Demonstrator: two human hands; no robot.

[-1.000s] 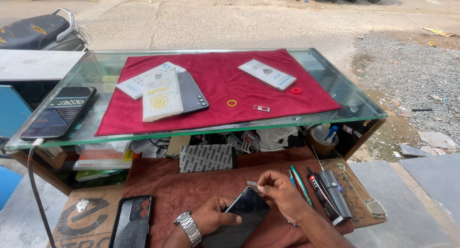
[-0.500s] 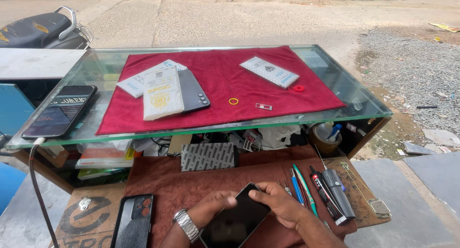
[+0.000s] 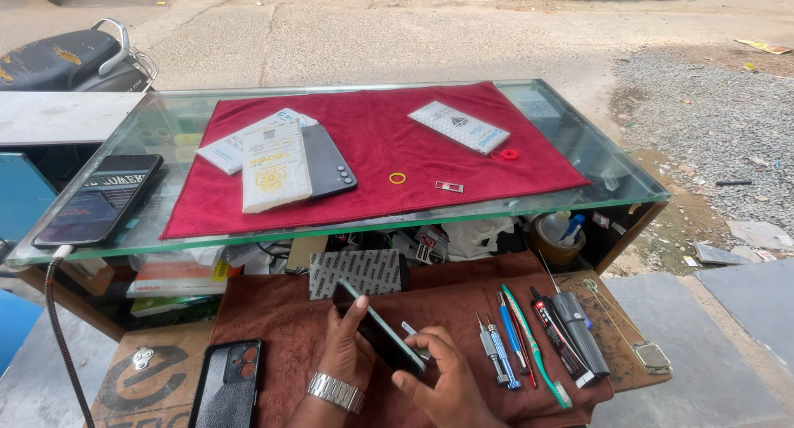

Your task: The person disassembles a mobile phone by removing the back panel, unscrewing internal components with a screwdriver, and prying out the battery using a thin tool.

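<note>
Near the desk's front edge, the left hand (image 3: 347,353), a metal watch at its wrist, grips a dark smartphone (image 3: 379,330) tilted on edge over the brown cloth (image 3: 273,312). The right hand (image 3: 442,378) clasps the phone's lower end. Just right lie screwdrivers (image 3: 496,353) and a toothbrush (image 3: 538,353); a black phone case (image 3: 227,382) lies left. Beyond, the glass shelf (image 3: 612,167) carries a red cloth (image 3: 389,147) with packets.

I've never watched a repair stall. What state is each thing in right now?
Phone: tilted, held in both hands.
Left hand: gripping phone.
Right hand: gripping phone.
Black phone case: lying flat, back up.
Phone on glass: screen lit, cable plugged in.
Screwdrivers: lying untouched.
</note>
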